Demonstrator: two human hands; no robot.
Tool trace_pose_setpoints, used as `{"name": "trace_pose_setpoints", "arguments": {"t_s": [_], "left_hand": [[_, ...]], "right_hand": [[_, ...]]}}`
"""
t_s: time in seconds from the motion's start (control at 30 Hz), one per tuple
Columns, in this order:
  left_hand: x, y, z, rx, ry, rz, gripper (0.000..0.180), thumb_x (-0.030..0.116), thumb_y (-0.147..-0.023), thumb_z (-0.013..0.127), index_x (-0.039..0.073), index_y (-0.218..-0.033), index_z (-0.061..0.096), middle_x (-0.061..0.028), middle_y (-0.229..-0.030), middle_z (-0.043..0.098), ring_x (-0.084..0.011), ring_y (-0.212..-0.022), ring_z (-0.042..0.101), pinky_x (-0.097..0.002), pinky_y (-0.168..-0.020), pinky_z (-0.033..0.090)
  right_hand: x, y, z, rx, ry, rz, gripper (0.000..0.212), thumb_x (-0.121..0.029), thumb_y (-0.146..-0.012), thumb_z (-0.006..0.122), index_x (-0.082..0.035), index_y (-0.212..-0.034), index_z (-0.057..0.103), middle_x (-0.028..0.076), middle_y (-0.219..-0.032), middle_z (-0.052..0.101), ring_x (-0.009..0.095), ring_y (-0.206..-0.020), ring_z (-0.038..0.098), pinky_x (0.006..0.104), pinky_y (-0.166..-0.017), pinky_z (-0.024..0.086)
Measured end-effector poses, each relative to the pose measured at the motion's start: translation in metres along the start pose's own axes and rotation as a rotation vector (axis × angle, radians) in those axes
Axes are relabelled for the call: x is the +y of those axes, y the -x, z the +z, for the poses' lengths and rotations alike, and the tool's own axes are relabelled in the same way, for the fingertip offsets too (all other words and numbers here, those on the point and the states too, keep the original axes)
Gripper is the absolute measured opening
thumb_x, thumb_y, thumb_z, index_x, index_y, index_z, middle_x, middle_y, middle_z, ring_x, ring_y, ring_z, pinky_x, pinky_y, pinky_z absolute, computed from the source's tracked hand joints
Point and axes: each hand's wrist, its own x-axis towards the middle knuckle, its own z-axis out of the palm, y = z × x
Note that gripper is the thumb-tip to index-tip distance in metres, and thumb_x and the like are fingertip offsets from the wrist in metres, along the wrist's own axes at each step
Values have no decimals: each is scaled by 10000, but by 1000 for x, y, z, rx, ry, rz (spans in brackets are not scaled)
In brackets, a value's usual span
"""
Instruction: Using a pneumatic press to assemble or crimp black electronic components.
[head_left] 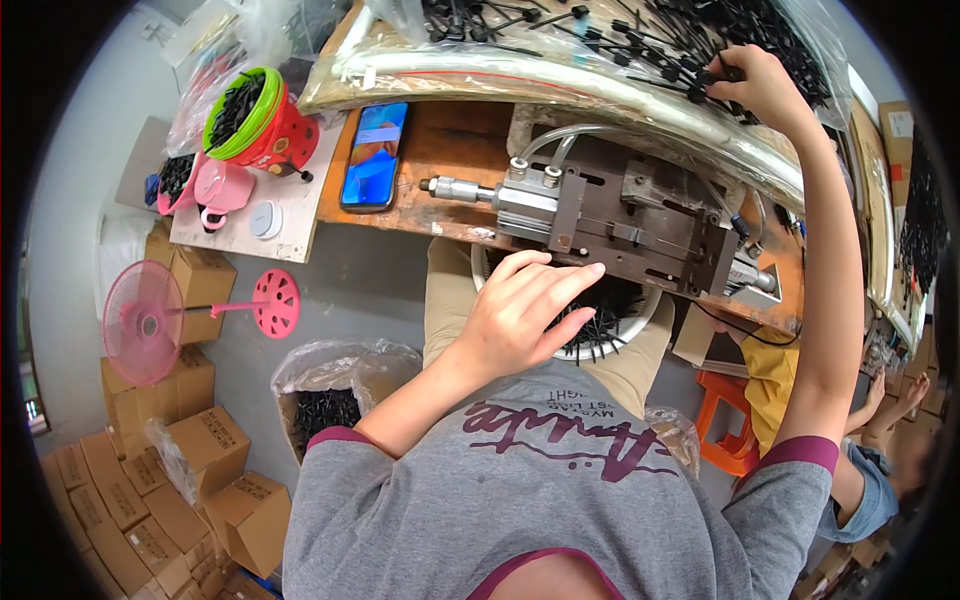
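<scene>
My right hand [762,88] reaches to the raised tray at the back right, its thumb and fingers closed in a pinch on a black plastic part [730,73] among a pile of thin-stemmed black parts [640,45]. My left hand [515,318] is open, fingers stretched out, by the front edge of a dark metal clamping fixture [600,238]; it appears to hold nothing. A silver air cylinder [530,208] with clear tubes sits at the fixture's left. Below my left hand, a white round basket [652,312] in my lap holds black parts [612,305], partly hidden by the hand.
A phone [374,155] lies left of the fixture. Farther left stand a red and green bucket [285,135] of black parts and a pink mug [225,187]. A pink fan [145,322], cardboard boxes [205,440] and a lined bin [345,365] are at left; an orange stool [725,425] and another person's arm [868,405] at right.
</scene>
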Motion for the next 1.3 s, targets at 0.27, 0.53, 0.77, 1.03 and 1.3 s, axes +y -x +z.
{"name": "trace_pose_setpoints", "arguments": {"t_s": [0.27, 0.53, 0.77, 1.03, 1.3], "left_hand": [[1, -1, -4, -49, 28, 41, 527, 88, -800, 763, 14, -1271, 539, -107, -1115, 714, -215, -863, 694, -425, -890, 504], [6, -19, -4, 73, 7, 136, 394, 78, -793, 751, 33, -1164, 625, -101, -1094, 712, -250, -899, 667, -385, -837, 515], [14, -78, -1, 178, 30, -6, 549, 8, -707, 827, -14, -1228, 655, -156, -1181, 659, -279, -1023, 655, -349, -899, 522], [22, -72, 6, 2, 162, 11, 371, -23, -715, 802, 28, -1077, 742, -103, -1015, 695, -205, -873, 682, -299, -727, 562], [27, -44, 9, -110, 186, -155, 317, 13, -706, 821, 37, -1012, 746, -79, -947, 668, -181, -803, 666, -285, -662, 564]], "right_hand": [[-38, 25, -50, 199, -561, 376, 171, -119, -823, 780, 0, -884, 671, 49, -742, 669, 106, -594, 591, 268, -517, 455], [-10, 40, -30, 353, -1309, 410, 189, -134, -919, 713, 43, -888, 654, 31, -760, 638, 76, -597, 578, 196, -522, 469], [-69, 104, 4, 119, -1458, 204, 198, -204, -930, 702, -24, -1012, 700, 21, -789, 699, 10, -536, 537, 157, -477, 413], [-107, 165, 37, -87, -1723, 274, 223, -184, -936, 688, 6, -1051, 680, 76, -909, 703, 41, -582, 553, 186, -497, 435], [-105, 186, 54, 237, -1514, 412, 200, -176, -946, 678, -12, -1060, 674, 83, -920, 704, 47, -626, 556, 207, -560, 444]]}}
